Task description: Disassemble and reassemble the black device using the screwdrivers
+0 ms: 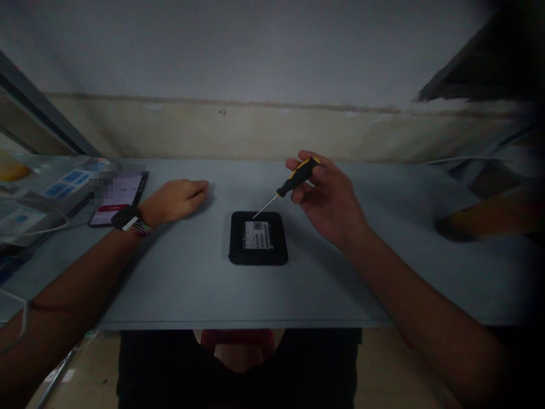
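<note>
Your dark trousers (315,369) fill the space nearest the camera, tucked under the edge of the grey table (170,284), with a red stool (238,336) showing between your legs; sitting this close probably lets both forearms lie forward over the tabletop. Flat on it, roughly centred in front of you, is the black square device (279,250), its white label (258,236) face up, so the printed side is turned where you can see it. Your right hand (334,204) pinches the yellow-and-black screwdriver (289,184) by its handle between thumb and fingers, lightly enough, it seems, to steer the shaft, which slants down and leftward to the device's far edge; you cannot tell from this angle whether the tip touches the casing or hangs just above it. Your left hand (179,199) lies on the table to the device's left, well apart from it, fingers curled together with the thumb alongside and nothing visible in its grip, perhaps simply resting. Just beside that wrist, with its dark watch (124,217), sits a phone (121,196), screen upward, off to the side and away from the device.
</note>
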`<state>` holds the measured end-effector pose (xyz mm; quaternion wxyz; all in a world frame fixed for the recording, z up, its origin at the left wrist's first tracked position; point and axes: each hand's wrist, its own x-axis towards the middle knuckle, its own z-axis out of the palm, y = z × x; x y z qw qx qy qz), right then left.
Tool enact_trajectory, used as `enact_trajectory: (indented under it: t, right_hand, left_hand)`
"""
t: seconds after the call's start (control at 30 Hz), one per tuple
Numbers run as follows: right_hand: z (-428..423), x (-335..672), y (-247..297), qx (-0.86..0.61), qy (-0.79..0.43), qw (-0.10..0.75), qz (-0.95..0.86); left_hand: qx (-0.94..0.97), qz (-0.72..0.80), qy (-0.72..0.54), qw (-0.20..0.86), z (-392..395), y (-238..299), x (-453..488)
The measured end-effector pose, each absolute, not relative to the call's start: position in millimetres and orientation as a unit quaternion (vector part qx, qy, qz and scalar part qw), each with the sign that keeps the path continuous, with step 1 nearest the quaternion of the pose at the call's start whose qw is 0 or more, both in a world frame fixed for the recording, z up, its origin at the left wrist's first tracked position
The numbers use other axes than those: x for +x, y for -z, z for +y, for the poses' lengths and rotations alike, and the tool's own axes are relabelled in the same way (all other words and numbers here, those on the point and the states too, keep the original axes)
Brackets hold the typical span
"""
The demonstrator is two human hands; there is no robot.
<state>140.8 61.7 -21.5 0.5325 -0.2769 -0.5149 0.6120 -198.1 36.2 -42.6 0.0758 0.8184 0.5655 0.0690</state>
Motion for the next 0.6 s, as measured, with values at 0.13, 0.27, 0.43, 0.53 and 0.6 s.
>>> enact_trajectory:
  t: [0.13,0.27,0.43,0.53,0.6]
  right_hand:
    - [59.2,139.0,21.3,-0.285,-0.614,0.523,-0.518]
    - [57.4,137.9,21.9,-0.282,-0.622,0.514,-0.520]
    - [57.3,138.6,21.9,-0.277,-0.631,0.506,-0.519]
    - [57.8,139.2,20.8,-0.282,-0.630,0.506,-0.517]
    - [58.2,139.3,20.2,-0.287,-0.627,0.508,-0.516]
  left_hand:
    - [0.828,0.541,-0.066,0.132,35.1,37.0,-198.7]
    - [0.825,0.536,-0.085,0.157,38.5,35.5,-199.9]
    - [0.815,0.538,-0.102,0.190,40.0,36.0,-199.6]
    - [0.812,0.535,-0.109,0.207,39.9,35.7,-202.7]
    - [0.810,0.534,-0.113,0.216,40.3,34.2,-207.4]
